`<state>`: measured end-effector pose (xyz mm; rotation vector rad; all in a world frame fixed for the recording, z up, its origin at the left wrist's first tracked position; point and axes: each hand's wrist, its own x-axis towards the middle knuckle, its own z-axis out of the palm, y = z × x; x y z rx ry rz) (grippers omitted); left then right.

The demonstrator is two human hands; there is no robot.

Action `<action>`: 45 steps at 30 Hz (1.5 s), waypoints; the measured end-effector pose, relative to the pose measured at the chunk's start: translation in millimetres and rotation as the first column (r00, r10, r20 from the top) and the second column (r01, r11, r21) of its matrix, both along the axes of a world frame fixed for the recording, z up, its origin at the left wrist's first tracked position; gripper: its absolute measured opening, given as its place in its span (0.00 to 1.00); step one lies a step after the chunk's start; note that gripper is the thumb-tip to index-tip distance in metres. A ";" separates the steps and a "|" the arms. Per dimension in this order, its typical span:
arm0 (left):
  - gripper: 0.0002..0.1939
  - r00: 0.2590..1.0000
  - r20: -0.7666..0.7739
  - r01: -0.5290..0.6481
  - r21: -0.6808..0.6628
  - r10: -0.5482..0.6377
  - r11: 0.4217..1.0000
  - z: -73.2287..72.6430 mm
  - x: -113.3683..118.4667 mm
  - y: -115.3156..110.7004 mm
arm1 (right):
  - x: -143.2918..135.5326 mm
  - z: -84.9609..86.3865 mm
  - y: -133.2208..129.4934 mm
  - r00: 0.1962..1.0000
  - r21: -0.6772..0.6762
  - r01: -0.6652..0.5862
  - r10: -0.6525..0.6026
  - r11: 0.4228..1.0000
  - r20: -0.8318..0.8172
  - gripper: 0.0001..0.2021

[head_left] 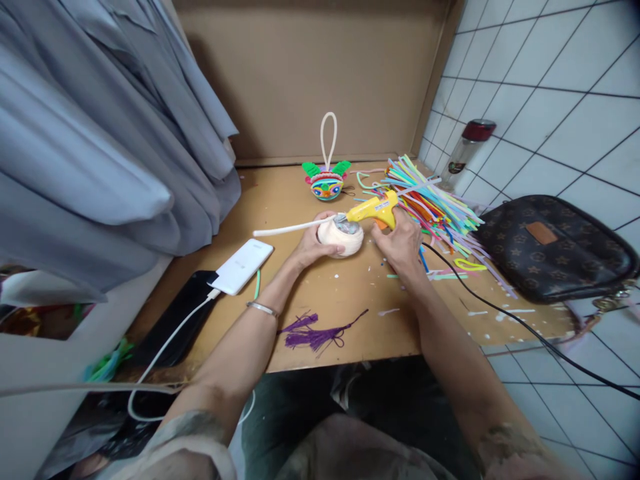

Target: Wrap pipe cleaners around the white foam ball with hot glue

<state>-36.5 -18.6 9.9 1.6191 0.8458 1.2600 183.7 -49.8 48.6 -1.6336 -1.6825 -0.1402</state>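
Observation:
My left hand (316, 245) is wrapped round a cream-white ball (345, 243) with a greyish patch on its upper side. A white pipe cleaner (287, 227) sticks out from the ball towards the left. In my right hand (401, 241) is a yellow hot glue gun (374, 209), its nozzle pointing left at the grey patch. Whether the nozzle touches the ball I cannot tell. Behind the ball stands a colourful animal-head ornament (327, 184) with green ears and a white loop on top.
A heap of coloured pipe cleaners (430, 200) lies right of the glue gun. Further right is a brown patterned bag (555, 247), with a black cord (480, 297) running past it. Purple tassels (315, 333) lie at the front; a white power bank (243, 265) is on the left.

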 end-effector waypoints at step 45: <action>0.48 0.999 0.033 -0.012 -0.036 0.013 0.999 5.1 1.3 -5.4 | -2.1 3.8 -2.6 0.998 -0.007 -0.011 0.011 1.000 -0.069 0.09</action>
